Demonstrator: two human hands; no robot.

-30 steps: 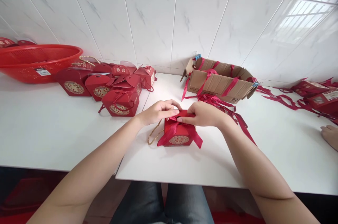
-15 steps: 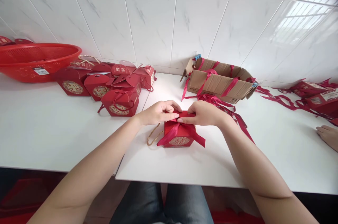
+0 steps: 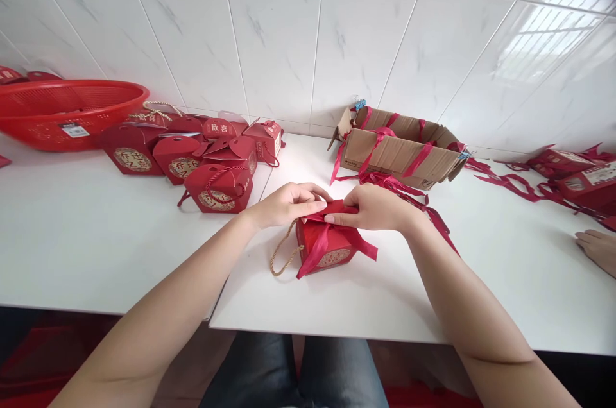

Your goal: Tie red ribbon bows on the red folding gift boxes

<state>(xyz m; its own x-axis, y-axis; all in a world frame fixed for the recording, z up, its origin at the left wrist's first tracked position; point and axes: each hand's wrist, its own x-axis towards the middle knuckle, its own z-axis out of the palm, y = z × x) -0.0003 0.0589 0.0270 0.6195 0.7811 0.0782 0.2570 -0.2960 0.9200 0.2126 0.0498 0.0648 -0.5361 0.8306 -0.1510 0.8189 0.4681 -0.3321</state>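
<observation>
A small red gift box (image 3: 332,258) with a gold round emblem stands on the white table in front of me, turned slightly. A dark pink ribbon (image 3: 315,252) is tied across its top, with two tails hanging down the front. My left hand (image 3: 296,204) pinches the ribbon at the left of the box top. From the right, my right hand (image 3: 373,208) closes on the ribbon too, thumb in front and fingers behind. Part of the knot is hidden by my fingers. A gold cord handle (image 3: 275,260) loops out at the box's left side.
Several red gift boxes (image 3: 219,190) are grouped at the left, beside a red plastic basket (image 3: 101,87). A cardboard box (image 3: 385,150) draped with ribbons stands at the back, loose ribbons (image 3: 399,187) before it. Another person's hand (image 3: 597,247) rests at the right edge.
The gift box has turned a little, its front now facing more to the right. Its ribbon tails shifted right with it. Both hands stay at the top.
</observation>
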